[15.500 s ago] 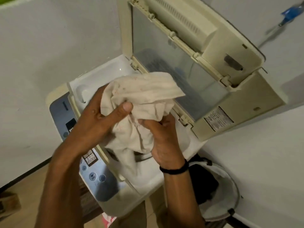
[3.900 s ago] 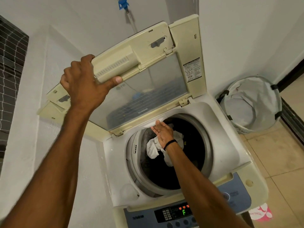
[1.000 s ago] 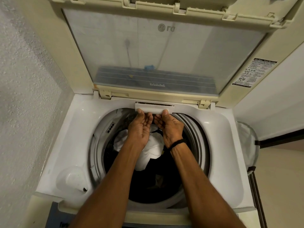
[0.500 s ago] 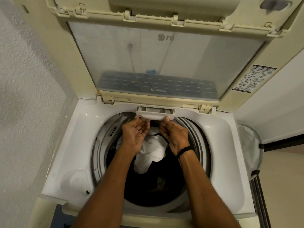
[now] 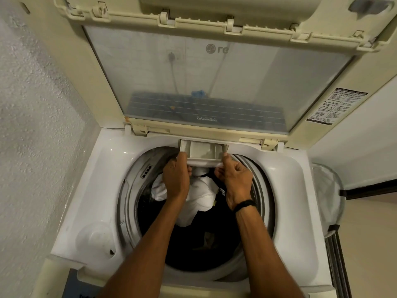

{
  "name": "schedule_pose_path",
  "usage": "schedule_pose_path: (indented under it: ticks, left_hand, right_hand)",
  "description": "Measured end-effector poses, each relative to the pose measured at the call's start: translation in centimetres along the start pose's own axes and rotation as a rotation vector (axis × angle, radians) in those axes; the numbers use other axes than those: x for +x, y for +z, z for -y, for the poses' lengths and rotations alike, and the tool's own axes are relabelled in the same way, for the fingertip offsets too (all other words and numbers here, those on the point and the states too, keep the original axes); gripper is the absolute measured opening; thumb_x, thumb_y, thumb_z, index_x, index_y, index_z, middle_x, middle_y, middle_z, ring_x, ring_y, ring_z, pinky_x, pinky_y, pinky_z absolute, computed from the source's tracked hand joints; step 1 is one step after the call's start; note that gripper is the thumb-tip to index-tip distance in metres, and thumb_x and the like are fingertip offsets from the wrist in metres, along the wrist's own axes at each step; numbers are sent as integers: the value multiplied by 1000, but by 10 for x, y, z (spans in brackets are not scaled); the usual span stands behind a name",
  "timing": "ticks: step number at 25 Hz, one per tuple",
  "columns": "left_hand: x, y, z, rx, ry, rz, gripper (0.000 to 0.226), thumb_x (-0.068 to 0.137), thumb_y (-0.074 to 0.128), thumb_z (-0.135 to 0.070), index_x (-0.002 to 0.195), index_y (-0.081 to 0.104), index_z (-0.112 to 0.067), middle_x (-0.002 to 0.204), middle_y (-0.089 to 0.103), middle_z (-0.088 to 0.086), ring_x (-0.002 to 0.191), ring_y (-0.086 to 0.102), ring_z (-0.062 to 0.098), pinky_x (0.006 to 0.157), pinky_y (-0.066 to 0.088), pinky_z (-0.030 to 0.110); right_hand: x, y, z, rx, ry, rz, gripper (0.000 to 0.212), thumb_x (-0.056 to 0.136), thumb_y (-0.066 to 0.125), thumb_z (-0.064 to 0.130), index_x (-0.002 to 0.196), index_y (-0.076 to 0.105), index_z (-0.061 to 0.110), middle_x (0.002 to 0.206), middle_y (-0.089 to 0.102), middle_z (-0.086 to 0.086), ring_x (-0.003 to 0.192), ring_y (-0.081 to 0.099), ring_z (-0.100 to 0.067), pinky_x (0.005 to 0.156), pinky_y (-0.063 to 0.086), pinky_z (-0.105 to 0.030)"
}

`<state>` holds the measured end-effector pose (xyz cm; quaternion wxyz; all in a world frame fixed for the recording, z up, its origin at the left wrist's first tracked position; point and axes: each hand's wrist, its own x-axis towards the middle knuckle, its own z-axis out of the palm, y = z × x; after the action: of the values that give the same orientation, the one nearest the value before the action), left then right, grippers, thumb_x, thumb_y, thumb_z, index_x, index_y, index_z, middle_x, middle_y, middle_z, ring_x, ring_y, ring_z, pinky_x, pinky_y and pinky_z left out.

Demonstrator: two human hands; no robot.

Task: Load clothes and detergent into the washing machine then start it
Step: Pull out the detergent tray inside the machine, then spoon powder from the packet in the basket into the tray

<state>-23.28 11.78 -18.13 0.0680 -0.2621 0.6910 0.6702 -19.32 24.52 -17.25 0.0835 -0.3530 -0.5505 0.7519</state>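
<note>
Top-loading washer, lid (image 5: 214,67) propped open. At centre frame the detergent drawer (image 5: 202,149) sits on the back rim of the tub opening, partly out of its slot. The left hand (image 5: 176,181) grips the left end of its front lip, fingers curled under. The right hand (image 5: 234,179) grips the right end, thumb on the corner, fingers hooked beneath. The lip runs left to right; the slide runs down-frame, toward the wrists. Both hands are equally near. White clothes (image 5: 202,198) lie in the drum just below the knuckles. Likely step: drawing it out for detergent.
</note>
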Motion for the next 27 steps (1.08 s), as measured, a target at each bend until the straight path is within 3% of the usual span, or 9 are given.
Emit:
schedule_pose_path:
  ticks: [3, 7, 10, 13, 15, 17, 20, 22, 27]
  left_hand:
    - [-5, 0, 4, -1, -8, -36, 41, 81, 49, -39, 62, 58, -3, 58, 58, 8, 56, 52, 18, 59, 44, 35]
    - [-6, -4, 10, 14, -14, 1, 44, 84, 50, -37, 71, 59, 3, 57, 57, 9, 52, 51, 18, 52, 41, 32]
    - [-7, -12, 5, 76, -56, 90, 45, 88, 49, -46, 66, 57, -7, 53, 55, 6, 48, 50, 18, 48, 39, 29]
    - [-27, -32, -16, 243, -87, 144, 61, 89, 51, -63, 57, 53, -11, 49, 55, 7, 43, 52, 20, 46, 41, 29]
    - [-57, -55, -32, 292, -45, 119, 58, 87, 55, -64, 60, 53, -13, 49, 58, 4, 46, 57, 19, 53, 48, 33]
    - [-91, -78, -45, 272, -6, 83, 46, 90, 58, -54, 77, 60, -10, 52, 62, -2, 47, 60, 12, 54, 50, 31]
    - [-144, -105, -77, 238, 0, -22, 38, 90, 60, -53, 102, 63, -17, 76, 72, 1, 54, 65, 8, 59, 54, 33]
    - [-175, -121, -103, 205, 41, -70, 34, 90, 61, -53, 105, 60, -22, 85, 73, 2, 58, 66, 9, 61, 53, 30]
    - [-244, -175, -169, 151, 222, -132, 24, 92, 61, -48, 100, 64, -26, 78, 73, -1, 59, 66, 4, 65, 50, 27]
  right_hand:
    - [-5, -2, -8, -50, -16, 23, 52, 94, 66, 23, 41, 60, 22, 48, 54, 7, 50, 50, -9, 65, 48, -33]
    - [-12, -3, -5, 2, -5, 15, 30, 91, 70, 26, 63, 69, 14, 59, 64, -1, 58, 58, -12, 68, 54, -32]
    - [-19, -6, 1, 42, 64, 45, 24, 89, 71, 29, 76, 67, 9, 62, 63, 0, 60, 58, -10, 68, 53, -28]
    - [-29, -17, 10, -214, 27, 20, 45, 84, 68, 55, 74, 66, 12, 56, 59, 5, 55, 54, -9, 62, 49, -30]
    - [-43, -24, 24, -444, -19, -13, 62, 80, 59, 72, 74, 66, 11, 56, 63, 2, 56, 59, -16, 59, 51, -34]
    - [-64, -28, 42, -549, -64, -15, 54, 87, 54, 65, 76, 70, 15, 63, 69, -2, 64, 66, -19, 62, 53, -35]
    - [-102, -26, 72, -547, -122, 68, 53, 95, 53, 51, 70, 67, 7, 65, 69, -8, 61, 64, -19, 60, 51, -35]
    - [-125, -18, 90, -483, -135, 179, 51, 96, 55, 43, 67, 63, 2, 67, 67, -15, 58, 58, -17, 59, 49, -35]
    - [-181, 22, 139, -362, -138, 381, 34, 96, 61, 24, 66, 70, 10, 69, 70, -13, 67, 63, -22, 73, 55, -39]
